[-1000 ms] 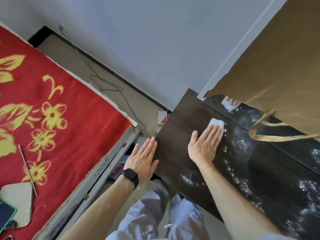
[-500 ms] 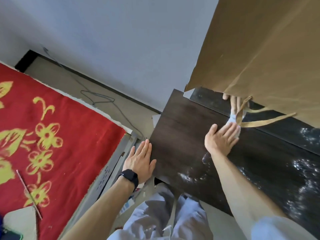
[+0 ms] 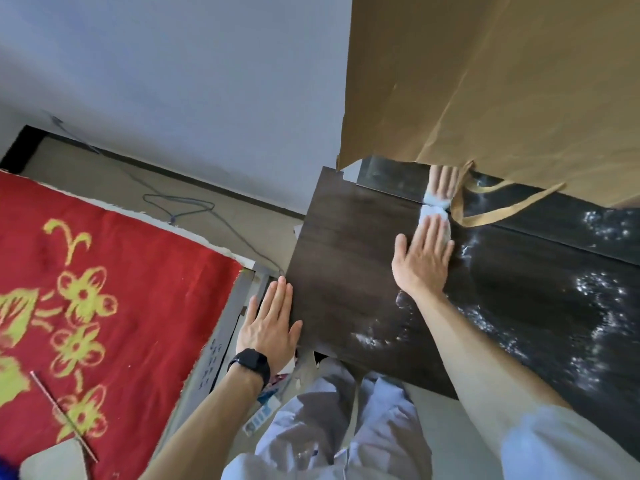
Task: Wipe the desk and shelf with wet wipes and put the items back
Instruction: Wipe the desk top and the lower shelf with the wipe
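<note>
A dark wood desk (image 3: 346,271) fills the middle and right, with wet shiny streaks across its right part. My right hand (image 3: 424,258) lies flat on it, fingers together, pressing a white wet wipe (image 3: 433,213) against the desk's far edge, where a glossy dark back panel reflects the hand. My left hand (image 3: 272,327), with a black watch on the wrist, rests flat and empty on the desk's left edge.
A brown paper bag (image 3: 502,98) with loose handles hangs over the desk's far right. A red bed cover with yellow flowers (image 3: 104,289) lies to the left. A grey cable (image 3: 180,206) runs along the floor by the wall. My knees are under the desk's near edge.
My right hand slid the wipe away from me and to the right, up to the desk's far edge under the bag. The left hand stayed on the left edge.
</note>
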